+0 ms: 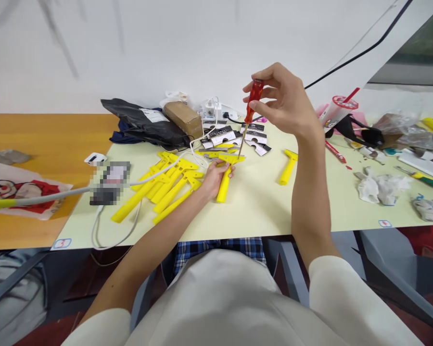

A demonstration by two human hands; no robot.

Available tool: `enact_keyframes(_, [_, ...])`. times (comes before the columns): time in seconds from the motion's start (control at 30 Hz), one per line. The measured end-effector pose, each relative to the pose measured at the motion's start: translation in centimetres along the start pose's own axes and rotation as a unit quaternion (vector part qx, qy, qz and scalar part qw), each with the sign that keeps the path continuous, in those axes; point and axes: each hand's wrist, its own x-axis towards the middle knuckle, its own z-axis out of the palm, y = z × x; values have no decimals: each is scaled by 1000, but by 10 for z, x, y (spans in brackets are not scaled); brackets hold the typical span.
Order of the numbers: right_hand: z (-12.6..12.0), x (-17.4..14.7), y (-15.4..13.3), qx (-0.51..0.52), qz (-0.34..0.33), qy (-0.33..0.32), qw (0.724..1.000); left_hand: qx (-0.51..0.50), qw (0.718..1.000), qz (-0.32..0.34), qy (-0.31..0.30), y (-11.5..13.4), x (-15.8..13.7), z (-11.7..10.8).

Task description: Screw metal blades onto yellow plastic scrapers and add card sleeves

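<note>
My left hand (215, 179) is closed around the head end of a yellow scraper (223, 186), holding it against the table. In my right hand (283, 98) is a screwdriver with a red handle (254, 98), gripped between thumb and fingers. It stands nearly upright, and its tip meets the scraper's head. Left of my left hand lies a pile of several yellow scrapers (171, 185). A single yellow scraper (287, 167) rests apart, to the right. Behind the held one are black-and-white cards (223, 137) and loose blades.
A black plastic bag (147, 125) and a cardboard box (183, 118) sit at the back, near a white power strip (212, 111). A white cable (159, 175) crosses the scraper pile. On the right are a cup with a red straw (341, 110) and crumpled tissues (382, 186).
</note>
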Motion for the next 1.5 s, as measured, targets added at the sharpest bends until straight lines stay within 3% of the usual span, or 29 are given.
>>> enact_keyframes(0.37, [-9,-11,-28,-120,-45,-59,990,19,1000,-6,-1,-1,-1,-2])
enact_keyframes(0.5, [-10,-12,-31,-106,-68,-106,986,19,1000,-4,4,1,-5,2])
enact_keyframes(0.73, [-10,-14,-34,-119,0,-42,992,22,1000,-4,-4,0,-4,1])
enact_keyframes(0.97, [-14,-17,-24,-128,-32,-110,985,19,1000,-7,5,1,-4,1])
enact_keyframes(1.17, [-6,-14,-25,-92,29,-52,994,20,1000,3,-12,-1,-1,-3])
enact_keyframes(1.37, [0,-14,-26,-148,-15,-116,982,11,1000,-3,9,0,-2,-1])
enact_keyframes(1.5, [4,-13,-26,-84,-29,-62,994,5,1000,-5,7,0,-4,2])
